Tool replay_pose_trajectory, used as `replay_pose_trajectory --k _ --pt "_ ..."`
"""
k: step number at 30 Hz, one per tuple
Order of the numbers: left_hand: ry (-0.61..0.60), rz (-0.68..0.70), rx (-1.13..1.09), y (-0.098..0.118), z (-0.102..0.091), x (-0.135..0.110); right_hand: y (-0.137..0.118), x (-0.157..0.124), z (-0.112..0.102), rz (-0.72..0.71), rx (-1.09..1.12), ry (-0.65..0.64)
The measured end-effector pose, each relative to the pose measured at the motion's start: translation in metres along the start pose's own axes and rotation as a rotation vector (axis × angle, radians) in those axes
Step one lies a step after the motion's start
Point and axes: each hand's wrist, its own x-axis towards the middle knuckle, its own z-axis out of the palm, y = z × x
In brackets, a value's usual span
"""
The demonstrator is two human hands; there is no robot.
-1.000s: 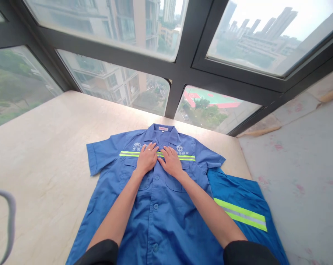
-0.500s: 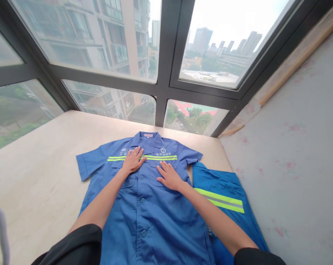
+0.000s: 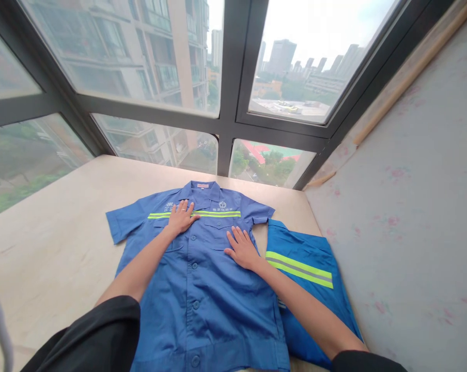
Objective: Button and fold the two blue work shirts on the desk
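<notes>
A blue short-sleeved work shirt (image 3: 214, 281) lies spread face up, its collar toward the window and its front buttoned. A yellow-green and grey reflective stripe crosses its chest below white printed lettering. My left hand (image 3: 182, 218) rests open on the chest, over the stripe and part of the left print. My right hand (image 3: 243, 249) lies flat, fingers spread, on the shirt beside the right chest pocket. Partly under my right forearm is a folded darker blue garment (image 3: 307, 248) with a wide reflective band.
The shirt is on a pale wooden surface (image 3: 63, 232). Dark window frames (image 3: 228, 77) border its far side, and a flower-patterned wall (image 3: 404, 222) rises at the right. A grey curved tube (image 3: 1, 330) shows at the lower left edge.
My right hand has slid down and slightly outward across the shirt. My left hand stays on the chest stripe. The view has shifted, and the shirt's bottom hem now shows.
</notes>
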Motion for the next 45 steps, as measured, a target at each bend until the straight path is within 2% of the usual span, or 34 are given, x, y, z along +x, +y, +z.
replay_pose_trajectory --k 3,7,10,16,19,22,24,26,32,38,41,45 --pt "0.035 -0.041 0.008 0.004 -0.003 -0.025 0.004 0.003 -0.002 -0.002 0.001 -0.030" --pt "0.122 -0.052 0.034 0.005 -0.007 -0.075 0.007 0.007 -0.005 0.008 0.048 -0.085" --pt "0.148 -0.061 0.044 0.009 -0.010 -0.115 0.008 -0.002 -0.009 0.016 0.112 -0.033" --pt "0.104 -0.150 -0.019 0.028 0.001 -0.185 0.013 -0.059 -0.013 0.062 0.121 0.243" --pt "0.104 -0.161 0.002 0.028 0.012 -0.214 0.027 -0.092 -0.010 0.198 0.068 0.324" --pt "0.118 -0.166 0.033 0.014 0.022 -0.237 0.043 -0.121 -0.004 0.389 -0.001 0.383" --pt "0.131 -0.164 0.037 0.000 0.026 -0.246 0.051 -0.138 0.002 0.492 -0.029 0.369" --pt "0.134 -0.144 0.031 -0.015 0.028 -0.250 0.057 -0.150 0.007 0.532 -0.044 0.322" --pt "0.060 -0.064 0.016 -0.051 0.021 -0.247 0.071 -0.165 0.012 0.476 -0.072 0.263" --pt "0.024 -0.077 0.013 -0.056 0.017 -0.247 0.081 -0.169 0.010 0.400 -0.088 0.229" --pt "-0.013 -0.073 0.009 -0.056 0.015 -0.250 0.081 -0.170 0.009 0.418 -0.073 0.202" --pt "-0.057 -0.047 0.021 -0.059 0.000 -0.249 0.067 -0.152 0.000 0.420 0.064 0.303"
